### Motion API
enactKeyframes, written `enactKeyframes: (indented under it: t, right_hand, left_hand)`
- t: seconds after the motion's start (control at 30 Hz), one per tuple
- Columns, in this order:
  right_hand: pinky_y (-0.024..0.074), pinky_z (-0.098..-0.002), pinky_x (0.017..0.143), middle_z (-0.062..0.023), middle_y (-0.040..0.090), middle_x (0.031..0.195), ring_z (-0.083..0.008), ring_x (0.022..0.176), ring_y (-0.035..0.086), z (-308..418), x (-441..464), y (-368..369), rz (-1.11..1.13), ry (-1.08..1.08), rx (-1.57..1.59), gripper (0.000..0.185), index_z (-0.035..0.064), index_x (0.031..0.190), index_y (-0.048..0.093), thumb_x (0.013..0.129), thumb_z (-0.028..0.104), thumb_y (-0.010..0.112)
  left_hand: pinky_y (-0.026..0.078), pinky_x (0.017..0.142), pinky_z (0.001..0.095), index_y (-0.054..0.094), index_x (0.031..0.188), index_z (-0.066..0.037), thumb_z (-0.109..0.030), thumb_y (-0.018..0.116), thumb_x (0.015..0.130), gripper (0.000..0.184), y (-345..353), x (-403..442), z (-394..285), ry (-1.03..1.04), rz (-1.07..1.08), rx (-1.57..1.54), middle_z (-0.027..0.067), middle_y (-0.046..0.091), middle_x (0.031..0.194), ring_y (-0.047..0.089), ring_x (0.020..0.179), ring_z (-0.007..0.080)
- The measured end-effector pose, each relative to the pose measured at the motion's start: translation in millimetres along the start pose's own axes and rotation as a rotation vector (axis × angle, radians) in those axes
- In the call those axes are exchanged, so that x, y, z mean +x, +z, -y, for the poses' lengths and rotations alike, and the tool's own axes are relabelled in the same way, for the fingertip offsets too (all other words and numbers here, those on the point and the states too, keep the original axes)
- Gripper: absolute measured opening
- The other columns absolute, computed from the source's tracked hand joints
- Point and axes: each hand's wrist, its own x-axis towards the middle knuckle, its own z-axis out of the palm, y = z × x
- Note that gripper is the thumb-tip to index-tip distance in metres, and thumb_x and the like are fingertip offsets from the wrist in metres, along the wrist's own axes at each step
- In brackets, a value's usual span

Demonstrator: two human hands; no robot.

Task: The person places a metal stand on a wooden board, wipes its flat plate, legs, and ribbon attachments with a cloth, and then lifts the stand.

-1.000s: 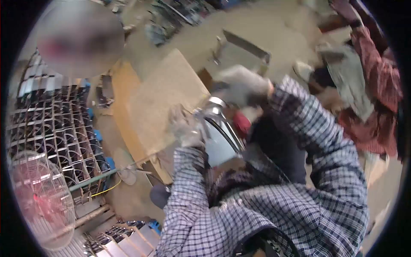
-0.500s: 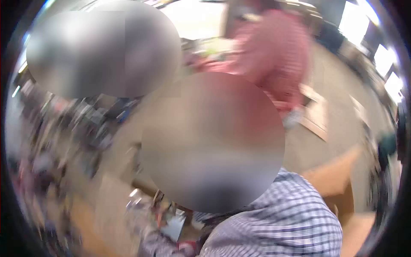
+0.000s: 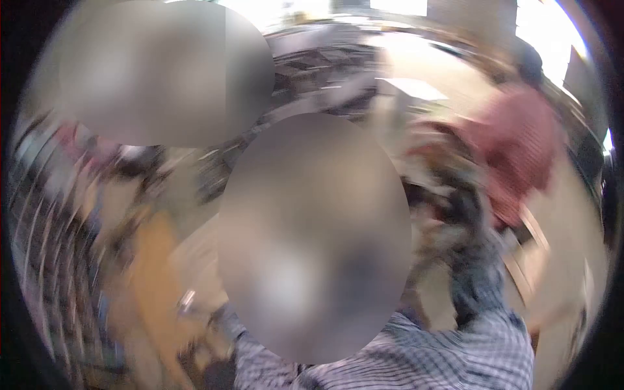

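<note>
Strong motion smear and a large blurred oval hide much of the middle. My left checked sleeve reaches up to the oval's lower left edge, and its hand cannot be made out. To the right, my other checked sleeve is raised and bent forward. My right hand is too smeared to separate from the dark shapes beyond the sleeve, so what it holds, if anything, is unclear. A small shiny metal part shows near a tan board, left of the oval.
An orange-yellow panel stands left of the tan board. Rows of racked parts fill the far left. A person in a red top is at the upper right, above a cardboard piece. Bright windows are behind.
The view has swung up from the work surface towards the room. The metal piece and board now appear further left and lower. The person in red has shifted right since the middle frame.
</note>
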Motion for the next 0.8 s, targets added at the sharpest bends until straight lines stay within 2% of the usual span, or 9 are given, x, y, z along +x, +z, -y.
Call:
enactKeyframes:
  t: [0.17, 0.2, 0.23, 0.3, 0.4, 0.47, 0.57, 0.73, 0.8]
  right_hand:
    - [0.0521, -0.0328, 0.085, -0.0099, 0.061, 0.114, -0.0184, 0.099, 0.061, 52, -50, 126, 0.633, 0.161, 0.309, 0.038, -0.0017, 0.126, 0.055, 0.095, 0.020, 0.057]
    - [0.0521, -0.0329, 0.087, -0.0105, 0.062, 0.118, -0.0183, 0.102, 0.062, 54, -68, 148, 0.794, 0.237, 0.361, 0.041, -0.0027, 0.128, 0.054, 0.095, 0.020, 0.058]
    - [0.0521, -0.0331, 0.088, -0.0111, 0.062, 0.121, -0.0182, 0.104, 0.062, 53, -86, 169, 0.946, 0.353, 0.421, 0.044, -0.0037, 0.131, 0.053, 0.094, 0.020, 0.058]
    - [0.0456, -0.0295, 0.101, -0.0156, 0.058, 0.134, -0.0200, 0.118, 0.059, 45, -121, 204, 1.139, 0.670, 0.514, 0.053, -0.0061, 0.137, 0.049, 0.086, 0.000, 0.059]
    - [0.0452, -0.0293, 0.103, -0.0122, 0.059, 0.134, -0.0178, 0.119, 0.058, 13, -142, 240, 1.217, 0.692, 0.662, 0.051, -0.0056, 0.139, 0.048, 0.090, 0.001, 0.059]
    - [0.0451, -0.0289, 0.104, -0.0109, 0.059, 0.134, -0.0164, 0.119, 0.058, 0, -154, 256, 1.219, 0.667, 0.662, 0.050, -0.0043, 0.140, 0.048, 0.091, 0.002, 0.059]
    - [0.0456, -0.0281, 0.103, -0.0094, 0.060, 0.132, -0.0144, 0.117, 0.058, -8, -166, 266, 1.205, 0.631, 0.590, 0.050, -0.0025, 0.141, 0.047, 0.092, 0.004, 0.059]
    - [0.0476, -0.0266, 0.099, -0.0087, 0.062, 0.125, -0.0135, 0.114, 0.059, -23, -147, 260, 1.189, 0.669, 0.232, 0.050, -0.0014, 0.141, 0.047, 0.094, 0.009, 0.061]
    - [0.0486, -0.0299, 0.102, -0.0149, 0.057, 0.132, -0.0190, 0.119, 0.058, -50, -151, 257, 1.167, 0.770, 0.484, 0.055, -0.0032, 0.145, 0.038, 0.093, 0.004, 0.057]
  left_hand:
    - [0.049, 0.094, 0.0306, 0.043, 0.143, -0.002, -0.013, 0.062, 0.096, 0.052, -26, -92, -82, -0.245, 0.217, -0.828, 0.0094, 0.059, 0.127, 0.058, 0.109, 0.0175]
    - [0.056, 0.080, 0.0287, 0.043, 0.144, -0.005, -0.020, 0.065, 0.095, 0.055, -33, -106, -97, -0.288, 0.321, -1.004, 0.0057, 0.060, 0.120, 0.062, 0.095, 0.0112]
    - [0.048, 0.094, 0.0301, 0.043, 0.144, -0.002, -0.011, 0.060, 0.096, 0.051, -43, -128, -108, -0.278, 0.329, -1.036, 0.0078, 0.057, 0.128, 0.056, 0.111, 0.0148]
    - [0.040, 0.108, 0.0333, 0.044, 0.140, 0.002, -0.003, 0.056, 0.096, 0.045, -74, -164, -118, -0.147, 0.438, -0.976, 0.0109, 0.053, 0.136, 0.050, 0.125, 0.0177]
    - [0.045, 0.103, 0.0354, 0.048, 0.136, 0.000, -0.011, 0.059, 0.097, 0.042, -45, -211, -74, 0.258, 0.483, -0.398, 0.0110, 0.055, 0.133, 0.056, 0.116, 0.0200]
    - [0.047, 0.100, 0.0353, 0.051, 0.132, 0.000, -0.013, 0.060, 0.096, 0.039, -49, -213, -78, 0.184, 0.520, -0.341, 0.0104, 0.058, 0.129, 0.059, 0.112, 0.0202]
    - [0.050, 0.093, 0.0312, 0.056, 0.125, 0.001, -0.014, 0.065, 0.094, 0.036, -56, -203, -115, -0.561, 0.518, -0.922, 0.0087, 0.062, 0.123, 0.061, 0.108, 0.0174]
    - [0.052, 0.088, 0.0300, 0.062, 0.120, 0.001, -0.011, 0.065, 0.094, 0.029, -47, -201, -90, -0.834, 0.225, -1.066, 0.0084, 0.068, 0.107, 0.065, 0.098, 0.0185]
    - [0.053, 0.086, 0.0297, 0.064, 0.117, 0.001, -0.011, 0.065, 0.094, 0.026, -62, -191, -86, -0.828, 0.042, -1.036, 0.0077, 0.069, 0.105, 0.065, 0.094, 0.0180]
